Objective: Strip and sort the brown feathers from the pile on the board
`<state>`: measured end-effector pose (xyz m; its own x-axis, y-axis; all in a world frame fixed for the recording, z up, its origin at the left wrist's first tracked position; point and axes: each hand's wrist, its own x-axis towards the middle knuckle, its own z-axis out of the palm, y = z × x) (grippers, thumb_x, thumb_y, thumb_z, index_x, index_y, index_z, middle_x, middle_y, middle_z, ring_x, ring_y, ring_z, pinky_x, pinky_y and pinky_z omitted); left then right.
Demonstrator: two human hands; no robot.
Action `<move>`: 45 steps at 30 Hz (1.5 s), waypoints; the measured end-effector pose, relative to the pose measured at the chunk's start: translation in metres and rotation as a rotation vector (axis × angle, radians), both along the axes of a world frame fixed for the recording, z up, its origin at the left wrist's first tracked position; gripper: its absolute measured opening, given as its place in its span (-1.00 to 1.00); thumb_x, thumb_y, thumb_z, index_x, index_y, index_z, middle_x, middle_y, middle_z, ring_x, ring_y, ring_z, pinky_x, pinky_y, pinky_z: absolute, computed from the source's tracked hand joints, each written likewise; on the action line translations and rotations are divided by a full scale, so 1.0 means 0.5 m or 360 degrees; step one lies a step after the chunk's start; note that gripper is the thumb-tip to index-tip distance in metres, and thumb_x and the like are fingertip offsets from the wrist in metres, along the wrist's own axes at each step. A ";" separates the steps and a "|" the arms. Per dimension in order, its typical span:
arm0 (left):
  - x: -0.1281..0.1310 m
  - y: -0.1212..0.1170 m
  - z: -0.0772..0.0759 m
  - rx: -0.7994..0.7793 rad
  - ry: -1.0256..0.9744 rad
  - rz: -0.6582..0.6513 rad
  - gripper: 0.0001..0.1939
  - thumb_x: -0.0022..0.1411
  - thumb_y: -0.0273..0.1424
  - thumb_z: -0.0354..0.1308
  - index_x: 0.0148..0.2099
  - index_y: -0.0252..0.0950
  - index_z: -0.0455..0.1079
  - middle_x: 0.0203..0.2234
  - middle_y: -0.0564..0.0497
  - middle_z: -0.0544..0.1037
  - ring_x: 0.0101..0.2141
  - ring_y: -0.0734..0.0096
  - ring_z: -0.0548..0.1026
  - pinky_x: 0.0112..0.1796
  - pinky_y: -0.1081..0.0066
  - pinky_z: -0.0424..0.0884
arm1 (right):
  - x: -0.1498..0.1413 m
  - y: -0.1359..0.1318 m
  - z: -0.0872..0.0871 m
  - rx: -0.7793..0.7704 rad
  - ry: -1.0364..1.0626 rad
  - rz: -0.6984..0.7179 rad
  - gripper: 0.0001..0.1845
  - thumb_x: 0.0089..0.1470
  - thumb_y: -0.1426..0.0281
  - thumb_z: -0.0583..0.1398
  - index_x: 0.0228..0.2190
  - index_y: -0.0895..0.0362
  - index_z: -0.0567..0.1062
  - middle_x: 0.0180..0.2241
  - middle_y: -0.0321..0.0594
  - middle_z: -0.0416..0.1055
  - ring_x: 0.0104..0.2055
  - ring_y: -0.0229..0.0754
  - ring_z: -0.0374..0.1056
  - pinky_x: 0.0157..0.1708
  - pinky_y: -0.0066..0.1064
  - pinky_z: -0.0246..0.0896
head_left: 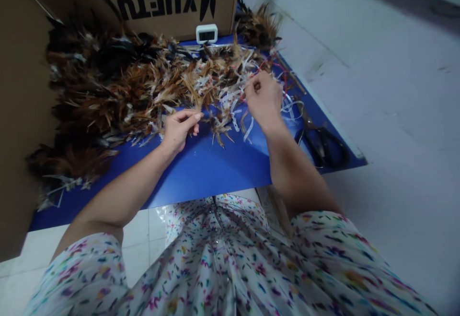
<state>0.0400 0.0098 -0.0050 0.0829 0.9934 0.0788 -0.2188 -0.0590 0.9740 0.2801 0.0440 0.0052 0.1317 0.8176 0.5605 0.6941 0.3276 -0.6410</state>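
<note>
My left hand (180, 128) is closed in a pinch at the near edge of a heap of brown feathers (143, 86). A light brown feather (198, 100) rises from between its thumb and forefinger. To the right, my right hand (264, 96) is also pinched, held over a tangle of white ribbon strips (230, 102) and beside a loop of red string (286, 80). What its fingertips hold, if anything, is too small to make out. A small tuft of feathers (221, 131) lies on the blue table between the hands.
Scissors with black handles (325, 147) lie at the right of the blue table (212, 172). A small white digital clock (207, 33) stands at the back against a cardboard box (168, 23). More cardboard (21, 114) walls off the left side. Another feather bunch (260, 26) sits back right.
</note>
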 end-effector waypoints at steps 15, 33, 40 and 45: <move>-0.002 0.006 -0.009 0.0021 -0.0015 0.0067 -0.74 -0.11 -0.28 0.48 -0.40 -0.30 0.54 -0.67 0.13 0.48 -0.71 0.62 0.35 -0.69 0.56 0.26 | -0.121 -0.039 -0.017 -0.0445 -0.0800 0.0521 -0.73 0.19 0.38 0.25 -0.09 0.25 0.56 -0.13 0.01 0.49 -0.04 0.02 0.39 0.05 -0.16 0.27; -0.003 0.008 -0.008 0.0042 0.0098 0.0081 -0.75 -0.06 -0.26 0.46 -0.41 -0.29 0.52 -0.73 0.17 0.41 -0.72 0.63 0.33 -0.68 0.57 0.24 | -0.121 -0.019 -0.012 -0.0697 -0.0576 0.0437 -0.72 0.02 0.34 0.38 -0.20 0.16 0.57 -0.27 -0.12 0.51 -0.16 -0.04 0.42 -0.12 -0.21 0.26; -0.003 0.008 -0.010 0.0079 0.0063 0.0089 -0.72 -0.11 -0.24 0.47 -0.41 -0.29 0.53 -0.70 0.16 0.45 -0.72 0.63 0.32 -0.69 0.57 0.23 | -0.132 -0.029 0.003 -0.0835 -0.0466 0.0398 -0.94 0.05 0.48 0.26 -0.41 0.13 0.58 -0.35 -0.18 0.53 -0.25 -0.12 0.41 -0.19 -0.27 0.21; -0.005 0.007 -0.010 0.0036 0.0040 0.0070 -0.72 -0.12 -0.23 0.48 -0.41 -0.29 0.54 -0.66 0.13 0.49 -0.71 0.62 0.35 -0.69 0.58 0.26 | -0.115 -0.027 0.002 -0.0439 0.0085 0.0561 -0.93 0.02 0.46 0.25 -0.49 0.12 0.49 -0.39 -0.25 0.51 -0.33 -0.22 0.35 -0.23 -0.35 0.23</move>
<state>0.0377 0.0131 -0.0100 0.0414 0.9941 0.0999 -0.1911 -0.0903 0.9774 0.2228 0.0304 0.0064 -0.1587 0.9357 0.3150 0.5343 0.3496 -0.7696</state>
